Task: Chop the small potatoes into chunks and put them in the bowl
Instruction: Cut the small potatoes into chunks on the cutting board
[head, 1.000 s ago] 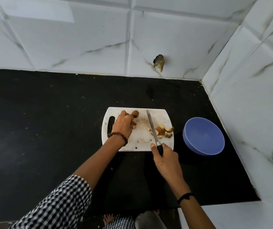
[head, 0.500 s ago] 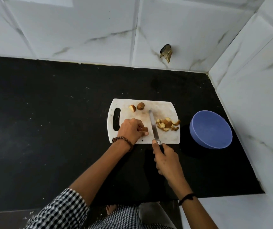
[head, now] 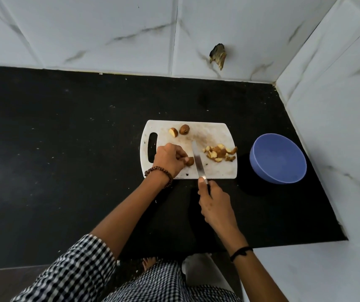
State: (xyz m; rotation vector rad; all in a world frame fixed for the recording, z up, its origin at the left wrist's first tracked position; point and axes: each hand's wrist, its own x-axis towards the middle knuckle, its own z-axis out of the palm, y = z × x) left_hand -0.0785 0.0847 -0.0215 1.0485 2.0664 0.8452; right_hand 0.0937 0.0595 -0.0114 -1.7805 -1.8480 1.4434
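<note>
A white cutting board [head: 216, 131] lies on the black counter. My left hand [head: 168, 159] pinches a small brown potato piece [head: 190, 161] near the board's front edge. My right hand [head: 215, 203] grips the handle of a knife [head: 198, 161], whose blade lies on the board just right of that piece. A pile of cut chunks [head: 220, 153] sits on the board's right side. A halved potato [head: 173, 132] and a whole small potato [head: 184, 129] rest at the board's far edge. The blue bowl [head: 278, 158] stands to the right of the board, and no chunks show inside it.
White marble-patterned walls close in the counter at the back and right, forming a corner behind the bowl. A broken hole [head: 217, 55] marks the back wall. The black counter [head: 65, 149] stretches wide to the left of the board.
My left hand has drawn a potato piece from the far edge of the board to its front edge. The knife blade has come down beside that piece.
</note>
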